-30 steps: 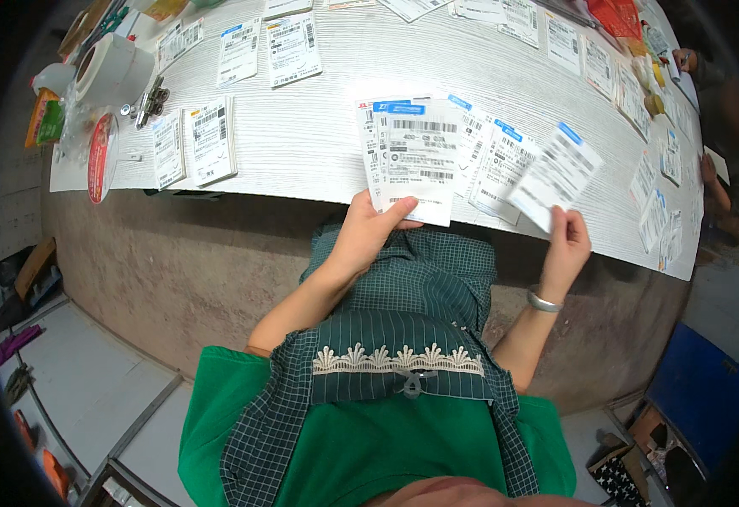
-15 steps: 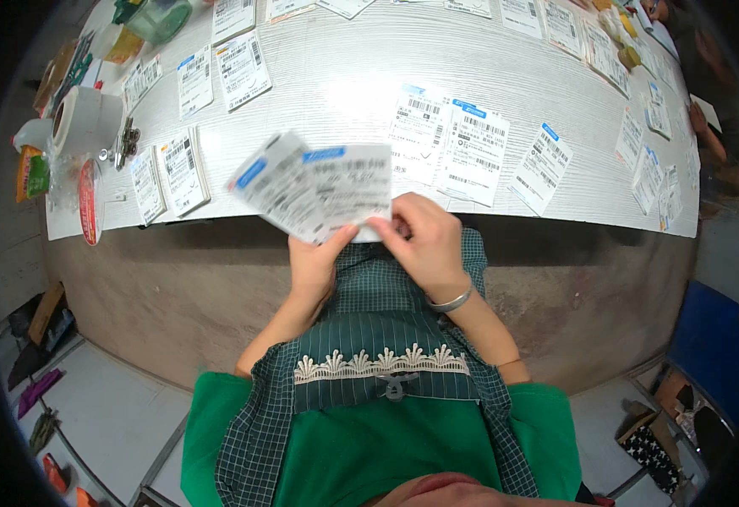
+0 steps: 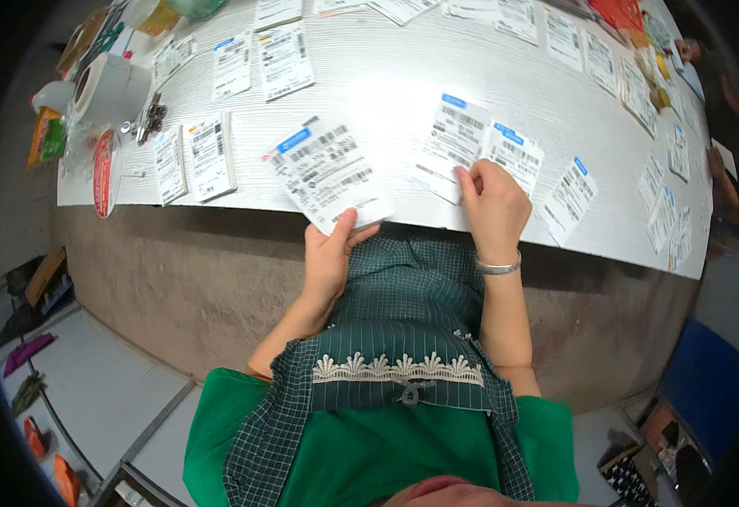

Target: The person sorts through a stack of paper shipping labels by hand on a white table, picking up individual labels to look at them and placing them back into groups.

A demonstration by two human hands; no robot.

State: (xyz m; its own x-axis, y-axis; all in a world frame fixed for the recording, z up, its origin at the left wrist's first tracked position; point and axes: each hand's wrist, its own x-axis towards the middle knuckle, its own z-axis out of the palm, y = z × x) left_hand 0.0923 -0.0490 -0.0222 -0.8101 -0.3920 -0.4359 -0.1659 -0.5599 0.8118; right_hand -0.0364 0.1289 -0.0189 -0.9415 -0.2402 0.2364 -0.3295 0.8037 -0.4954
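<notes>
My left hand [image 3: 329,258] grips a small stack of white shipping labels [image 3: 327,173] by its lower edge, held over the near rim of the white table [image 3: 386,84]. My right hand [image 3: 492,203], with a silver bracelet on the wrist, rests fingers-down on the table, touching a white label with a blue tab [image 3: 451,144]. Beside it lie two more such labels, one [image 3: 517,152] partly under my fingers and one [image 3: 568,198] further right.
Many more labels lie in rows across the table, along the far edge and down the right side. A white tape roll [image 3: 112,89], keys [image 3: 145,122] and a red oval object [image 3: 103,173] sit at the left end. Another person's hand [image 3: 716,165] is at the right edge.
My right hand left the stack and moved right onto the labels lying on the table. My left hand now holds the stack alone, lower and flatter over the table edge.
</notes>
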